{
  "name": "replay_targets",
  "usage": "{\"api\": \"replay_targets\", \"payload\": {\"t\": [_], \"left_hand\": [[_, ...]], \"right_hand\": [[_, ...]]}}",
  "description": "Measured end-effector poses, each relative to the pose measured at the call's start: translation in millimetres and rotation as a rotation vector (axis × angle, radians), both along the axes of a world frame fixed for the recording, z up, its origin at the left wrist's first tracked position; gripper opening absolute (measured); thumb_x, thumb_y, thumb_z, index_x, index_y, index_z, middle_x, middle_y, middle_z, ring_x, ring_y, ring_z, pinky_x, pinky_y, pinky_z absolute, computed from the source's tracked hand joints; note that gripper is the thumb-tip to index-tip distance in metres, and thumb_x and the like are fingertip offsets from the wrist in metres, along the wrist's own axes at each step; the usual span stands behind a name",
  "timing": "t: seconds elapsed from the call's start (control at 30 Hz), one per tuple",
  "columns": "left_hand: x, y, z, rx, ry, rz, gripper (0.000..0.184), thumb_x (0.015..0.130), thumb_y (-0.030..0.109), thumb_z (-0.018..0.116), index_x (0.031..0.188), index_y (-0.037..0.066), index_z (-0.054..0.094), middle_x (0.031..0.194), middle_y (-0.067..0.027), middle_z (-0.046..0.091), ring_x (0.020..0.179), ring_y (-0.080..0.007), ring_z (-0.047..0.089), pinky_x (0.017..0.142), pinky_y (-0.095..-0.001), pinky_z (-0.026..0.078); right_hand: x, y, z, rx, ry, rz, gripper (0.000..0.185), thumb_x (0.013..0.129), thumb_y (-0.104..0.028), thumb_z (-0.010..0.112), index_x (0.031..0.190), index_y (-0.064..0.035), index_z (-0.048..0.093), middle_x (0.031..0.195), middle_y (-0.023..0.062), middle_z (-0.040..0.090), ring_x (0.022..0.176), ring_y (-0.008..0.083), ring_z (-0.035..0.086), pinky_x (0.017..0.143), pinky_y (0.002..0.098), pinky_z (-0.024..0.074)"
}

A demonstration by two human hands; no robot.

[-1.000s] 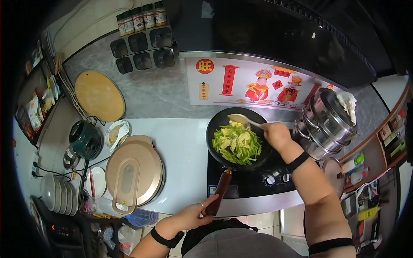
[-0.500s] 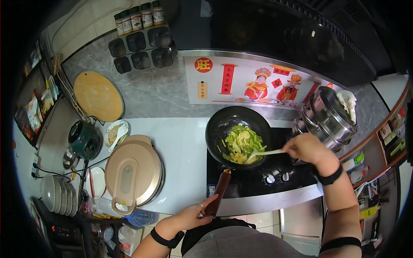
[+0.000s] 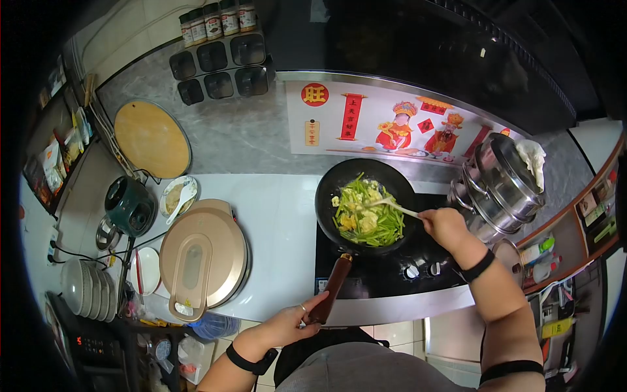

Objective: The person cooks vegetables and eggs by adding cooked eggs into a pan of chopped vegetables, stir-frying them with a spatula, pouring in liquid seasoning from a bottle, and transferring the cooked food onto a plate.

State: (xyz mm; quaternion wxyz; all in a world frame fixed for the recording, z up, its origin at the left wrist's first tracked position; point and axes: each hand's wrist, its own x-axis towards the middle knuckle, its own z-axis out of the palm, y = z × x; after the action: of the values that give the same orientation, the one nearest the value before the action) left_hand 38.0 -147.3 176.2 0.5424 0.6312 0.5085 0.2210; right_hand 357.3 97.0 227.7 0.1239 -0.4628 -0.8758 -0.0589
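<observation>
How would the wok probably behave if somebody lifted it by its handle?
The wok may feel front-heavy, since the food lies beyond the handle. Its bowl shape looks rigid, so it should hardly flex. Tilted, the loosely heaped food might slide.

The end of the long cream-coloured spatula (image 3: 406,210) is blurred and partly lost among the cut green stems (image 3: 390,227) and soft yellow lumps (image 3: 369,223), and the bare right hand (image 3: 445,227) hides its other end. Lettering on the dark-capped spice jars (image 3: 213,26) is too small to read. The view's bottom edge cuts off the grey-shirted torso (image 3: 366,371), its top edge the glossy black range hood (image 3: 418,46).
</observation>
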Motion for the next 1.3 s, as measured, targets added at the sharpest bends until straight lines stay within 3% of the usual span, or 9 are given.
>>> {"api": "replay_targets", "payload": {"t": [0.2,0.37,0.57,0.63,0.77,0.9,1.03,1.17,1.3], "left_hand": [[0,1,-2,-0.017,-0.038,0.004,0.071,0.083,0.011,0.059,0.144,0.016,0.022,0.089,-0.0091,0.060,0.075,-0.0171,0.056,0.072,-0.0289,0.045],[1,2,3,-0.036,-0.002,-0.005,0.071,0.083,0.012,0.060,0.144,0.017,0.022,0.088,-0.0081,0.060,0.076,-0.0174,0.055,0.072,-0.0290,0.045],[0,2,2,-0.110,-0.037,0.008,0.070,0.084,0.008,0.061,0.143,0.014,0.023,0.091,-0.0038,0.058,0.079,-0.0118,0.052,0.071,-0.0254,0.043],[1,2,0,-0.096,-0.037,0.011,0.070,0.084,0.008,0.061,0.143,0.014,0.024,0.092,-0.0038,0.058,0.079,-0.0117,0.052,0.071,-0.0255,0.043],[1,1,3,-0.078,-0.020,0.018,0.070,0.084,0.007,0.061,0.143,0.014,0.023,0.093,-0.0037,0.058,0.080,-0.0117,0.052,0.072,-0.0259,0.043],[0,0,1,-0.075,-0.053,0.025,0.070,0.084,0.008,0.061,0.143,0.014,0.024,0.092,-0.0038,0.058,0.079,-0.0121,0.052,0.072,-0.0261,0.044],[0,0,-1,-0.039,-0.058,0.009,0.071,0.084,0.010,0.061,0.143,0.015,0.022,0.092,-0.0066,0.060,0.079,-0.0150,0.054,0.073,-0.0274,0.045],[-1,1,-3,-0.008,-0.062,-0.008,0.072,0.083,0.012,0.060,0.144,0.017,0.021,0.092,-0.0098,0.061,0.077,-0.0181,0.057,0.074,-0.0294,0.046],[-2,1,-4,0.002,-0.034,-0.010,0.073,0.083,0.012,0.060,0.144,0.018,0.021,0.091,-0.0101,0.061,0.077,-0.0183,0.057,0.073,-0.0297,0.045]], "right_hand": [[15,-33,46,-0.038,-0.007,-0.016,0.014,0.072,-0.016,0.064,0.083,-0.0164,0.071,0.065,0.0121,0.062,0.063,0.0307,0.061,0.059,0.0411,0.0493],[1,-29,9,-0.003,-0.007,-0.040,0.012,0.075,-0.020,0.062,0.083,-0.0172,0.071,0.066,0.0130,0.062,0.064,0.0311,0.061,0.060,0.0421,0.0502],[-15,31,11,0.051,0.103,-0.248,0.017,0.078,-0.023,0.058,0.086,-0.0158,0.071,0.075,0.0149,0.064,0.071,0.0320,0.063,0.066,0.0425,0.0514],[-29,47,6,0.005,0.132,-0.318,0.019,0.079,-0.025,0.056,0.088,-0.0162,0.071,0.081,0.0149,0.065,0.077,0.0323,0.063,0.071,0.0423,0.0511],[-58,52,-6,-0.320,0.157,-0.071,0.020,0.078,-0.025,0.057,0.091,-0.0166,0.070,0.086,0.0155,0.065,0.083,0.0325,0.062,0.077,0.0421,0.0491],[-51,17,47,-0.349,-0.093,0.174,0.017,0.076,-0.025,0.060,0.087,-0.0167,0.071,0.079,0.0127,0.065,0.074,0.0325,0.062,0.069,0.0416,0.0501],[-25,-24,125,-0.210,-0.307,0.184,0.012,0.073,-0.019,0.064,0.082,-0.0168,0.072,0.072,0.0088,0.065,0.065,0.0271,0.063,0.061,0.0380,0.0505],[-12,-15,94,-0.216,-0.331,0.106,0.012,0.072,-0.018,0.064,0.082,-0.0171,0.072,0.070,0.0091,0.065,0.063,0.0284,0.062,0.059,0.0386,0.0503],[-34,12,38,0.032,-0.104,0.055,0.014,0.073,-0.022,0.064,0.084,-0.0174,0.071,0.068,0.0111,0.063,0.066,0.0301,0.062,0.062,0.0412,0.0503]]}}
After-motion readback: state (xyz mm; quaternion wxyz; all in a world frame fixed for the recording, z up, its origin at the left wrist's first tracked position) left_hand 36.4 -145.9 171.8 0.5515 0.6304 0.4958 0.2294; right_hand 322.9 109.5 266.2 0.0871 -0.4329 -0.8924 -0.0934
